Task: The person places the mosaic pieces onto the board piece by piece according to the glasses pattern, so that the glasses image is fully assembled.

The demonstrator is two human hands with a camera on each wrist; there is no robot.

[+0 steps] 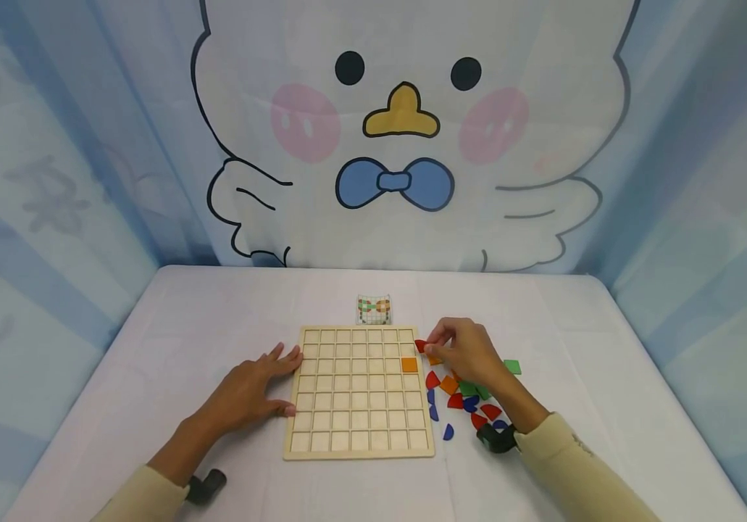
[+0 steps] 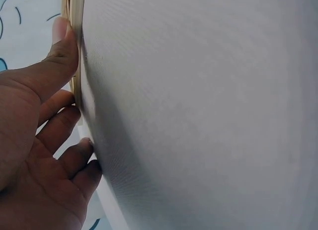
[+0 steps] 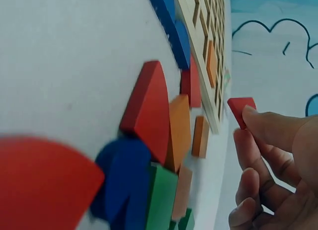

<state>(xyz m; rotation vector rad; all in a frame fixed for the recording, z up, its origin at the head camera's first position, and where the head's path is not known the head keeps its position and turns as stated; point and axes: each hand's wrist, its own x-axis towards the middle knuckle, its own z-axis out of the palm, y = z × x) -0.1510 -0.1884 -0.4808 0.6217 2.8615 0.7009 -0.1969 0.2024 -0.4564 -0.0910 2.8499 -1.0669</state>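
Note:
A wooden grid board (image 1: 359,457) lies flat on the table, with one orange square (image 1: 409,365) in a cell near its right edge. My right hand (image 1: 467,351) is at the board's upper right edge and pinches a red quarter-circle piece (image 3: 241,108) between thumb and fingertips. My left hand (image 1: 249,395) rests at the board's left side, fingers spread. In the left wrist view, its thumb (image 2: 60,51) touches the board's edge.
Loose red, blue, green and orange pieces lie right of the board, including a blue half-circle (image 1: 448,432) and a green square (image 1: 512,366). A small pattern card (image 1: 374,310) sits behind the board. A printed curtain (image 1: 399,239) hangs at the table's far edge.

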